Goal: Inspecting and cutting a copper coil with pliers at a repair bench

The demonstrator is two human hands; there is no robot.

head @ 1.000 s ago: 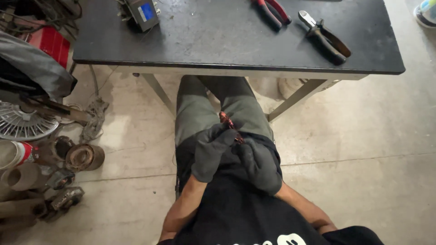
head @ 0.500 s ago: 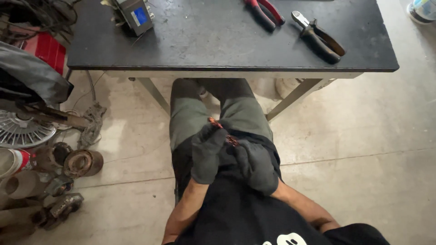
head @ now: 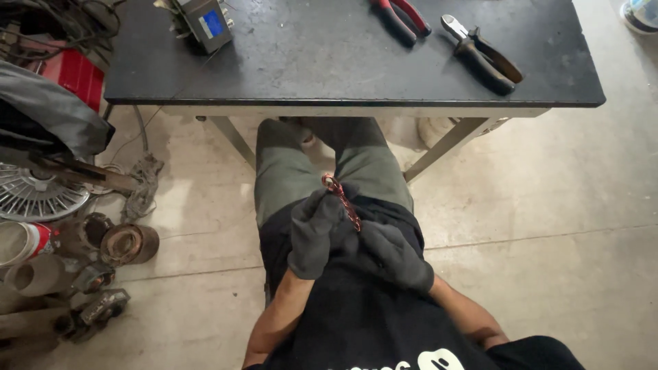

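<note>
Gripping a twisted red wire (head: 343,199) over the lap, the gloved left hand (head: 314,233) and right hand (head: 394,253) both clamp it; black-handled pliers (head: 483,55) lie near the dark surface's (head: 329,62) far right corner.

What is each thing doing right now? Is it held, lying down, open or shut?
Twisted red wire: held, pinched between both gloves.
Left hand: gloved, closed on the wire.
Right hand: gloved, closed on the wire's lower end.
Black-handled pliers: lying on the table, jaws shut.
Red-handled pliers: lying flat, jaws out of view.
Meter: lying on the table.
</note>
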